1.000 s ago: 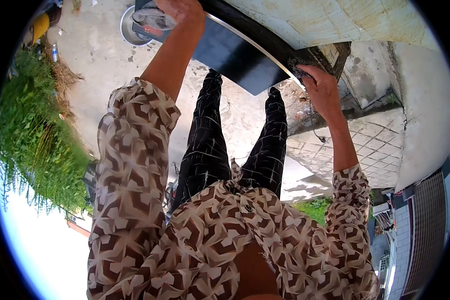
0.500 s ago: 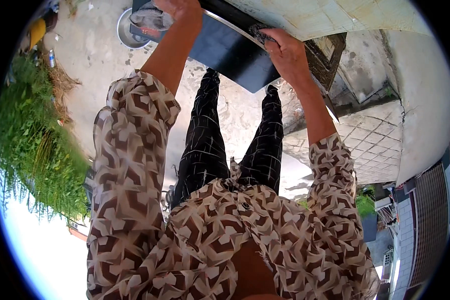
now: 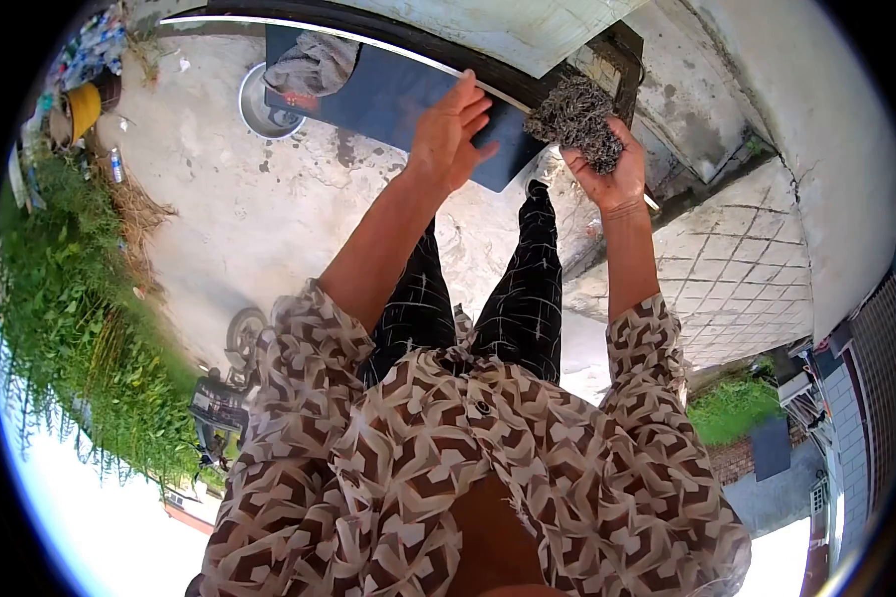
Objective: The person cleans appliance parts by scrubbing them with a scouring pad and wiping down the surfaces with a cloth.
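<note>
Steel-wool-like grey scouring mesh (image 3: 575, 121) rests in my right hand (image 3: 615, 177), palm up with the fingers curled round its lower side. My left hand (image 3: 450, 134) is empty, its fingers apart, in front of a smooth dark panel (image 3: 393, 99). Its fingertips are close to the pale metal strip (image 3: 408, 54) along the panel's far side; whether they touch it I cannot tell. A crumpled grey cloth (image 3: 314, 65) lies on the panel's left part.
A round metal basin (image 3: 267, 104) stands on the concrete floor (image 3: 204, 189), left of the panel. Green plants (image 3: 80, 328) and a parked vehicle (image 3: 224, 398) are at the left. A stepped concrete edge (image 3: 707, 159) lies to the right.
My left hand has come away from beside the cloth, moved right and opened. My right hand has turned palm up with the mesh, now lifted off the dark frame. The view has shifted slightly.
</note>
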{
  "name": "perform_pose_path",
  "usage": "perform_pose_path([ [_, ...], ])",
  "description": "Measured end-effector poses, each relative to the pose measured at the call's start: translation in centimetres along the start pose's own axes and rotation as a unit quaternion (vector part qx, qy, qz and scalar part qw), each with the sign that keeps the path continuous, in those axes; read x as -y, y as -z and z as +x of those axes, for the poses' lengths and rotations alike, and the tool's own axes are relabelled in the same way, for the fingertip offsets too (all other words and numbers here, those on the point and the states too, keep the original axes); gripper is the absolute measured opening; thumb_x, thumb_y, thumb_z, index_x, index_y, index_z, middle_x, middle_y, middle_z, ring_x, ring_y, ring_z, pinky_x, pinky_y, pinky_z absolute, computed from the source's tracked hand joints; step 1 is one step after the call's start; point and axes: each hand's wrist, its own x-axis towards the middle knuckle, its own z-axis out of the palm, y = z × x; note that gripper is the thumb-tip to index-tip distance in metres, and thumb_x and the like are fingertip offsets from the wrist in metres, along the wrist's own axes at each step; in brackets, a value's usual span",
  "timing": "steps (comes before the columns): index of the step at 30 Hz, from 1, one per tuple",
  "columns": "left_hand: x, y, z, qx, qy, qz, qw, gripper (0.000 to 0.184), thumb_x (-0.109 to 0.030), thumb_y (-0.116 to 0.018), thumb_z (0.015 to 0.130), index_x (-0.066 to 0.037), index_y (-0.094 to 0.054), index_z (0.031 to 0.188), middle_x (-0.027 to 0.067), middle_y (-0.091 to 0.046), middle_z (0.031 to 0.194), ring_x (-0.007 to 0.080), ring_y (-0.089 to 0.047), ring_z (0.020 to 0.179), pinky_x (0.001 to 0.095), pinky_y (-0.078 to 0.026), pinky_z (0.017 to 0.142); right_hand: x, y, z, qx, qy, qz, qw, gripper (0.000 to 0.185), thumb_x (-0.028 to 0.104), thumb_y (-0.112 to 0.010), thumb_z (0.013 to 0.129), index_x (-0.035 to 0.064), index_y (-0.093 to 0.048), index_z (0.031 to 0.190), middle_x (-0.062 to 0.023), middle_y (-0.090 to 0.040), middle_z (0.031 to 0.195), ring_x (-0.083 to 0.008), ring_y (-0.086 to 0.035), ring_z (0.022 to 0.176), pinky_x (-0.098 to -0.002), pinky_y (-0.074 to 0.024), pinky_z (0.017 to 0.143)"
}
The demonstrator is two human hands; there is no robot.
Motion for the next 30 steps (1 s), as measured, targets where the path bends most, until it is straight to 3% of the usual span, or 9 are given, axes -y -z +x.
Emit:
perform_pose_path([
  [2, 1.2, -0.8, -2.3, 0.177, 0.049, -0.059, 0.981, 0.059, -0.049, -0.061, 0.092, -0.008, -0.048, 0.132, 0.0104, -0.053, 0.129, 0.0237, -0.049, 0.117, 0.0562, -0.043, 0.097, -2.5, -1.4, 0.4, -0.025, -0.027, -0.011, 0.999, 0.028, 0.018, -0.051, 0.092, 0.0009, -0.060, 0.112, -0.0136, -0.068, 0.102, -0.0277, -0.067, 0.089, -0.0405, -0.0562, 0.065],
  [5, 2.3, -1.4, -2.3, 0.214, 0.000, -0.072, 0.974, 0.041, -0.029, -0.064, 0.093, -0.010, -0.052, 0.128, 0.0075, -0.058, 0.121, 0.0213, -0.059, 0.106, 0.0461, -0.055, 0.085, -3.2, -1.3, 1.3, -0.036, 0.039, -0.231, 0.972, 0.030, 0.019, -0.054, 0.092, 0.0032, -0.061, 0.117, -0.0124, -0.067, 0.101, -0.0242, -0.067, 0.089, -0.0358, -0.0553, 0.071],
  [7, 2.1, -1.1, -0.1, 0.191, -0.028, -0.090, 0.977, 0.036, -0.019, -0.065, 0.093, -0.009, -0.054, 0.126, 0.0074, -0.061, 0.117, 0.0214, -0.063, 0.099, 0.0413, -0.057, 0.081, -2.5, -0.9, 2.2, -0.063, 0.215, -0.548, 0.806, 0.032, 0.023, -0.057, 0.093, 0.0040, -0.061, 0.119, -0.0124, -0.067, 0.103, -0.0258, -0.065, 0.094, -0.0379, -0.0534, 0.078],
  [9, 0.3, 0.1, 0.8, 0.132, -0.140, -0.027, 0.981, 0.027, -0.013, -0.065, 0.092, -0.008, -0.059, 0.118, 0.0072, -0.064, 0.113, 0.0213, -0.065, 0.097, 0.0386, -0.058, 0.079, -0.9, 0.9, 2.3, -0.110, 0.365, -0.789, 0.482, 0.040, 0.034, -0.064, 0.091, 0.0057, -0.062, 0.120, -0.0120, -0.064, 0.111, -0.0298, -0.060, 0.106, -0.0423, -0.0473, 0.091],
  [12, -5.0, 1.3, 0.9, -0.012, -0.344, 0.188, 0.920, 0.017, -0.006, -0.067, 0.089, -0.002, -0.067, 0.106, 0.0076, -0.068, 0.107, 0.0191, -0.068, 0.090, 0.0344, -0.058, 0.075, 0.2, 4.0, 2.0, -0.131, 0.376, -0.855, 0.331, 0.045, 0.040, -0.066, 0.089, 0.0071, -0.062, 0.120, -0.0121, -0.062, 0.116, -0.0315, -0.057, 0.112, -0.0446, -0.0432, 0.096],
  [14, -8.2, 3.2, 4.5, -0.082, -0.572, 0.415, 0.703, 0.024, -0.001, -0.070, 0.079, -0.007, -0.071, 0.102, 0.0066, -0.068, 0.102, 0.0233, -0.065, 0.095, 0.0376, -0.055, 0.081, -0.2, 4.8, 2.4, -0.066, 0.346, -0.884, 0.307, 0.053, 0.039, -0.072, 0.083, 0.0095, -0.059, 0.124, -0.0082, -0.056, 0.122, -0.0278, -0.055, 0.114, -0.0425, -0.0439, 0.095],
  [17, -11.3, 4.9, 6.1, -0.125, -0.584, 0.687, 0.414, 0.031, -0.003, -0.068, 0.074, -0.011, -0.071, 0.104, 0.0067, -0.066, 0.108, 0.0304, -0.061, 0.100, 0.0434, -0.053, 0.087, -0.8, 3.8, 2.5, -0.066, 0.317, -0.915, 0.241, 0.060, 0.029, -0.078, 0.074, 0.0112, -0.056, 0.128, -0.0038, -0.052, 0.123, -0.0237, -0.052, 0.115, -0.0394, -0.0459, 0.092],
  [20, -9.7, 4.5, 7.7, -0.157, -0.428, 0.785, 0.419, 0.034, -0.013, -0.072, 0.075, -0.013, -0.070, 0.108, 0.0060, -0.063, 0.117, 0.0345, -0.055, 0.110, 0.0428, -0.049, 0.094, -1.0, 4.0, 3.2, -0.065, 0.307, -0.929, 0.198, 0.060, 0.025, -0.079, 0.072, 0.0113, -0.057, 0.126, -0.0039, -0.053, 0.121, -0.0228, -0.053, 0.113, -0.0378, -0.0466, 0.092],
  [30, 0.9, -1.8, 5.1, 0.042, -0.514, 0.726, 0.454, 0.022, -0.017, -0.074, 0.070, -0.009, -0.069, 0.090, 0.0083, -0.060, 0.099, 0.0300, -0.056, 0.101, 0.0433, -0.049, 0.085, -3.9, 2.6, 5.3, -0.087, 0.354, -0.910, 0.197, 0.059, 0.020, -0.075, 0.070, 0.0058, -0.057, 0.125, -0.0052, -0.054, 0.129, -0.0220, -0.053, 0.119, -0.0370, -0.0463, 0.092],
])
